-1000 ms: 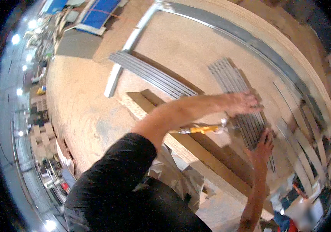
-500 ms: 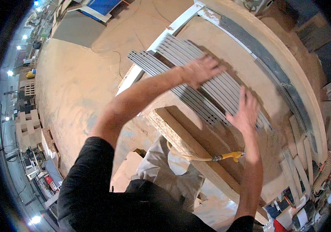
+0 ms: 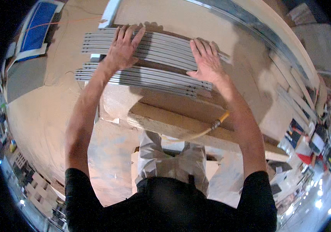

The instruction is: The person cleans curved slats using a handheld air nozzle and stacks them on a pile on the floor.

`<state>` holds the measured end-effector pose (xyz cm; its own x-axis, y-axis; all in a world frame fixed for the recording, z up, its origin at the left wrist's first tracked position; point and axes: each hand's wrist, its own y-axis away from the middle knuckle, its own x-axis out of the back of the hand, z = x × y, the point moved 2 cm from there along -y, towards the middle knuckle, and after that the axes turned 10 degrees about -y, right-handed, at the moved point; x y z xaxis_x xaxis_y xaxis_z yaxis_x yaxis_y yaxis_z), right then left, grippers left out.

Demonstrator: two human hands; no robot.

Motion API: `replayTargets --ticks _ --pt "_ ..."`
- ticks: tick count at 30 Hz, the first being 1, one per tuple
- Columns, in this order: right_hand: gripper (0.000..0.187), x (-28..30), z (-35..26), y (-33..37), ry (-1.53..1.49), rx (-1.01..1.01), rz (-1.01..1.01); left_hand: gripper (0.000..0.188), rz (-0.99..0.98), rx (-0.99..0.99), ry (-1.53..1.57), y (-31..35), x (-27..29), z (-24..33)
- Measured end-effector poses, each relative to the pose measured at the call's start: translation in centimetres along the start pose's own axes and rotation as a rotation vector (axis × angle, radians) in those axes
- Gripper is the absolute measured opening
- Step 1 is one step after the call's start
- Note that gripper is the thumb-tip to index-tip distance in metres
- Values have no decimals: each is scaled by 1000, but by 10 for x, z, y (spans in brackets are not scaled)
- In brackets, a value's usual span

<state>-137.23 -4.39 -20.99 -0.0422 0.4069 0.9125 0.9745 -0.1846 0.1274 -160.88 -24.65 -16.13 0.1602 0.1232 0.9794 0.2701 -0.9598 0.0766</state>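
Far grey slats are laid side by side on desk, just beyond near slats. Covered in part by L hand & R hand, fingers spread wide. Prob. stiff, lightish singly, apt to slip apart; best gripped nr both ends, squeezed across width.

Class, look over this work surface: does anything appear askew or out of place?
Slightly: the near bundle of grey strips looks askew, its strips ending in steps rather than flush. A yellow hose also lies across the wooden beam, though that may be deliberate.
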Motion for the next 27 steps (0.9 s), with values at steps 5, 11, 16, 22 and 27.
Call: replayTargets --ticks 5,11,16,22,27 --pt "104 32 53 80 -126 -96 226 58 -345 -76 724 52 38 200" --pt "60 -12 119 235 -240 -161 345 56 -208 -35 707 15 36 388" --pt "31 -15 102 297 -125 -193 344 61 -561 64 913 -24 8 415" --pt "13 44 110 294 -254 38 199 80 -914 590 1843 17 78 361" --pt "40 72 78 237 -762 31 522 82 -71 12 553 64 143 363"
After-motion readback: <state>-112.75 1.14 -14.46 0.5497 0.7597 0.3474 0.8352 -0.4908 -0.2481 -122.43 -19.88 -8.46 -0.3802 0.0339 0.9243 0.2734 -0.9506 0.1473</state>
